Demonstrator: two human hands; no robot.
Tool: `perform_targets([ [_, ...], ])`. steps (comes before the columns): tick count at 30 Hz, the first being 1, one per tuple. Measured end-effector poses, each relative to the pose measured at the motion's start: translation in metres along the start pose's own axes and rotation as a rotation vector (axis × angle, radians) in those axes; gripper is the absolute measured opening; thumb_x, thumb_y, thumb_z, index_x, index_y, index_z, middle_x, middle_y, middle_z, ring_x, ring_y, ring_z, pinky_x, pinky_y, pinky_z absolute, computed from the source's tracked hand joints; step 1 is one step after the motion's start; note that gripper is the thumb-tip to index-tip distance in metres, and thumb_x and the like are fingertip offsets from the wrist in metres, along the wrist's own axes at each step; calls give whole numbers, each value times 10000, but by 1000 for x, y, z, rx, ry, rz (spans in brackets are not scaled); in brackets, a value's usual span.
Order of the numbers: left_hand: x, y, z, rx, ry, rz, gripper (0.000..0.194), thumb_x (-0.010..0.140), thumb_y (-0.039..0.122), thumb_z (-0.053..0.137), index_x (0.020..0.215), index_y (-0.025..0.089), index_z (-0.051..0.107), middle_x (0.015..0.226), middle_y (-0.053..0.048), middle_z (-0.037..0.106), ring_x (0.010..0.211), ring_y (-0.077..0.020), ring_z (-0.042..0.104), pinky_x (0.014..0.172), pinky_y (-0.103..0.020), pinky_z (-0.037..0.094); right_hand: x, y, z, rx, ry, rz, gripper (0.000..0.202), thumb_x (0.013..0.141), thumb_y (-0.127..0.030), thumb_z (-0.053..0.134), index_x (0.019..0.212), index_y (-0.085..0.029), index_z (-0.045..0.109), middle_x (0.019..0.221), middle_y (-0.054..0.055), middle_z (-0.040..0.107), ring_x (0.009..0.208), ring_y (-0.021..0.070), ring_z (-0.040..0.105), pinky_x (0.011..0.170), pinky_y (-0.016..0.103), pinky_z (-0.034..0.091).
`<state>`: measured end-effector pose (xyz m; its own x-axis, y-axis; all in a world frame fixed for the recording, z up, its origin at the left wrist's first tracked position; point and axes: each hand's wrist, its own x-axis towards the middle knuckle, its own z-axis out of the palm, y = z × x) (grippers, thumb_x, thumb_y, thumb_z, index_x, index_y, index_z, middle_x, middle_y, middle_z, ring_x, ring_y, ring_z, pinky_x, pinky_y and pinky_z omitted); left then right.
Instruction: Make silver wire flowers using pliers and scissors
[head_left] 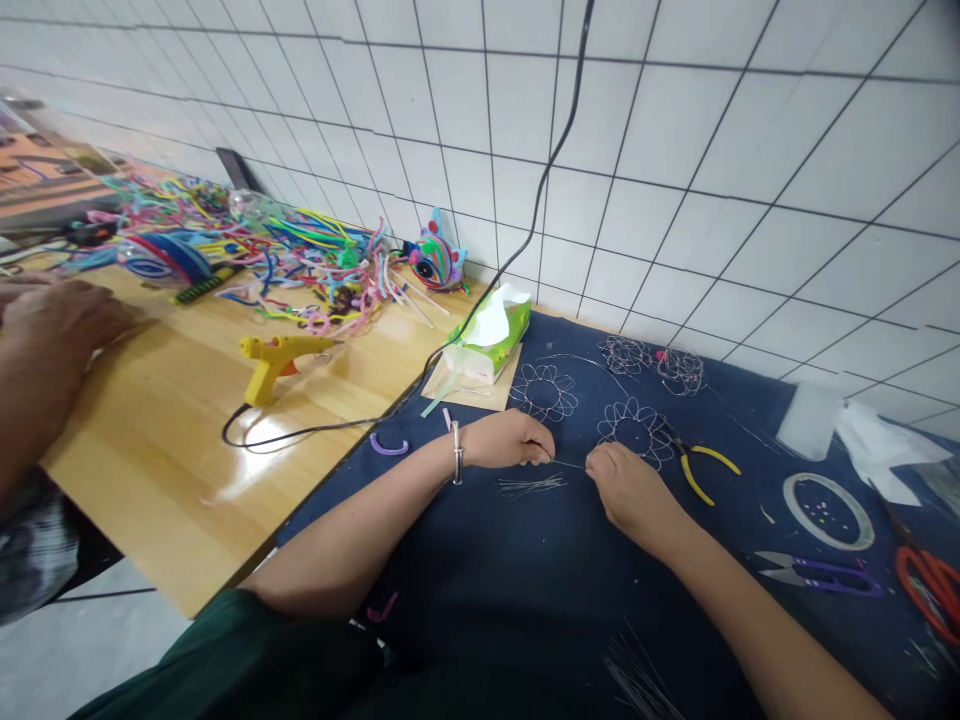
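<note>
A thin piece of wire (570,463) is stretched between my two hands above the dark blue cloth. My left hand (511,438), with a bracelet at its wrist, pinches one end. The other end is pinched by my right hand (624,490). Just below them lies a small bundle of cut wires (531,486). Beyond my hands are two flower-shaped wire rings, one at the left (546,392) and one at the right (632,425). Yellow-handled pliers (701,470) rest beside the right ring, to the right of my right hand.
At the right are purple thread snips (821,576), red-handled scissors (926,585) and a white ring-shaped dish (829,512). A green tissue pack (487,340) stands behind. On the wooden table (180,420) are a yellow glue gun (281,362), colourful pipe cleaners (322,240) and another person's hands (67,320).
</note>
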<state>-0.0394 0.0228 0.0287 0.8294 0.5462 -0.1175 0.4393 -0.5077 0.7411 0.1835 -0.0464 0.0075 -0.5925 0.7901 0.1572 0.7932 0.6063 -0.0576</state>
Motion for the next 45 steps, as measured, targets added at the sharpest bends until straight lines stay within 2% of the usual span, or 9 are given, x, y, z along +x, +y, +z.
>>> perform_targets([
  [5,-1,7,8,331,87,39,164,786,181,485,803,209,646,795,-1,644,759,-128,579,672,-208,382,-2,-2,4,-13,0,10,181,831,-78,373,869,-140,539,819,77,535,807,179,476,731,301,364],
  [11,-5,21,18,589,174,17,163,782,142,453,803,202,603,773,-21,606,746,-161,570,637,-249,380,-2,-6,-4,-16,1,2,212,834,-80,384,930,-159,556,872,69,554,862,183,473,779,310,352],
  [17,-2,26,24,656,193,35,159,790,127,435,820,186,580,744,-27,569,724,-160,541,627,-256,379,-2,-14,-6,-15,5,34,239,838,-76,375,967,-159,559,851,71,549,842,182,465,767,303,351],
  [27,3,32,30,737,183,90,144,809,127,446,745,157,571,762,-57,536,773,-172,475,734,-293,382,-1,-19,-6,-44,-7,118,211,807,-52,397,759,-175,561,772,48,521,760,167,434,718,275,348],
  [32,4,35,36,794,186,88,159,832,154,428,736,153,555,769,-69,530,769,-189,467,710,-319,383,0,-20,-4,-41,-13,158,207,788,-47,415,798,-183,570,773,44,533,770,169,451,714,269,349],
  [40,4,40,36,821,241,51,165,847,164,402,768,148,547,792,-76,527,758,-191,470,697,-325,396,0,-13,2,75,63,275,181,828,-149,425,843,-191,600,763,35,570,753,142,515,702,245,369],
  [45,4,38,37,743,282,13,137,813,131,437,815,149,573,810,-73,540,791,-190,496,710,-310,415,2,-9,-2,365,136,342,166,787,-171,467,805,-216,626,768,5,610,730,124,547,673,239,397],
])
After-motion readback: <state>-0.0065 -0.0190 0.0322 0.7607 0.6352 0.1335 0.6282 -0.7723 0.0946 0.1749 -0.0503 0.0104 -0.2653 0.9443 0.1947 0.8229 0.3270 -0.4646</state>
